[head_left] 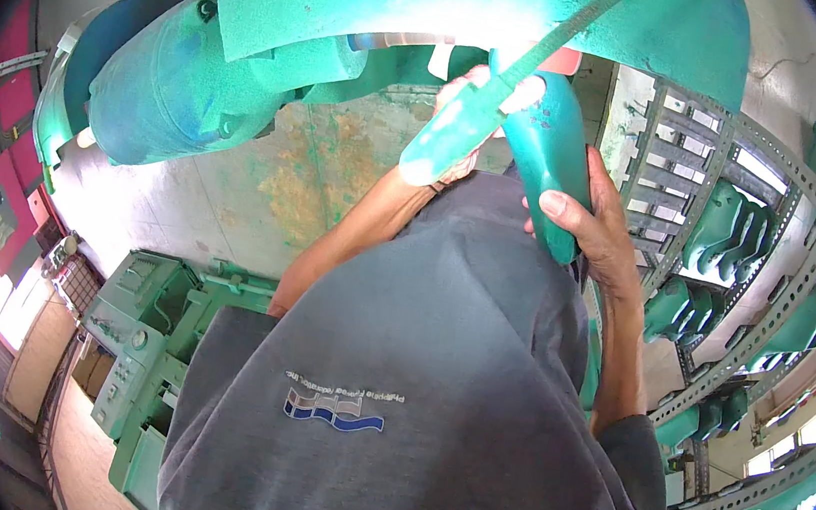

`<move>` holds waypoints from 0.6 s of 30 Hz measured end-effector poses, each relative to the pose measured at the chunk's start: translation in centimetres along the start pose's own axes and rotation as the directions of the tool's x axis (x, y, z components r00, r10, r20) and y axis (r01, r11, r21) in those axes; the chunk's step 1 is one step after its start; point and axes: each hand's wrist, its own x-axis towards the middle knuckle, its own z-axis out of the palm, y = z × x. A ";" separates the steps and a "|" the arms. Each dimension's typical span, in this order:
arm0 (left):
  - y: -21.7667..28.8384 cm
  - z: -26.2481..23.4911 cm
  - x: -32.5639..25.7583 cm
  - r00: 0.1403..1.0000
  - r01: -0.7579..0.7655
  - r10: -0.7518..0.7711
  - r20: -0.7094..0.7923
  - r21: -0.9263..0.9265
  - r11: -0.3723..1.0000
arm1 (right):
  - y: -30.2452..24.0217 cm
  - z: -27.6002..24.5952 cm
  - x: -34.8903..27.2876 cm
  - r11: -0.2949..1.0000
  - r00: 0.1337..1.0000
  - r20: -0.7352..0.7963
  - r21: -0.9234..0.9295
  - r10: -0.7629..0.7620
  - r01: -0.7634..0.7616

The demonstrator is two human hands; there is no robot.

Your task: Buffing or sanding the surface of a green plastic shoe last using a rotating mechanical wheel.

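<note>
A glossy green shoe last slants in front of me, its far end up under the rim of a big green machine hood. My right hand is closed round its near end, the thumb lying on top. My left hand grips the last near its far end. A green bar with a rounded tip, lit very brightly, covers most of that hand. Just behind the last's far end shows a reddish-orange machine part. Glare hides where the two meet.
At the right, slotted metal racks hold several green shoe lasts. Left of the hood hangs a dust-coated green bag or drum. A green machine stands at the lower left. Green dust stains the floor.
</note>
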 end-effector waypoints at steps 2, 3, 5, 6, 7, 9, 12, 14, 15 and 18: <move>0.3 -0.3 0.0 0.997 -0.080 0.081 -0.009 0.082 0.993 | -0.3 0.6 -0.2 0.998 1.000 -0.004 0.058 -0.002 0.003; 0.4 -0.3 0.1 0.996 -0.084 0.085 -0.007 0.086 0.993 | -0.5 0.8 -0.1 0.993 1.000 -0.008 0.115 0.003 -0.002; 0.8 0.3 -0.5 1.000 -0.010 0.019 0.018 -0.404 0.915 | -1.3 1.1 -0.2 0.979 1.000 0.006 0.204 0.019 -0.019; 0.9 0.2 -1.2 0.986 -0.082 0.115 0.124 -0.242 0.967 | -1.5 1.2 -0.2 0.957 0.999 0.021 0.288 0.038 -0.042; 1.0 0.4 -1.5 0.985 -0.080 0.113 0.128 -0.240 0.967 | -1.5 1.1 0.1 0.956 0.999 0.018 0.290 0.035 -0.039; 1.2 0.9 -1.8 0.948 -0.310 0.267 0.174 0.310 0.899 | -1.7 0.8 0.9 0.951 0.998 0.031 0.304 0.050 -0.057; -1.2 -1.6 -0.3 0.929 -0.125 0.263 0.258 -0.452 0.883 | -2.4 0.7 1.6 0.965 0.998 0.036 0.256 0.041 -0.049; -0.8 -1.1 -0.3 0.941 -0.109 0.238 0.241 -0.450 0.886 | -2.4 0.7 1.8 0.970 0.998 0.050 0.238 0.034 -0.045; -0.6 -0.9 -0.3 0.951 -0.093 0.213 0.226 -0.448 0.889 | -2.3 0.8 1.8 0.971 0.999 0.018 0.234 0.036 -0.040; 0.3 0.4 -1.0 0.975 -0.044 0.139 0.174 -0.462 0.886 | -2.8 0.6 1.4 0.976 0.999 -0.001 0.212 0.043 -0.041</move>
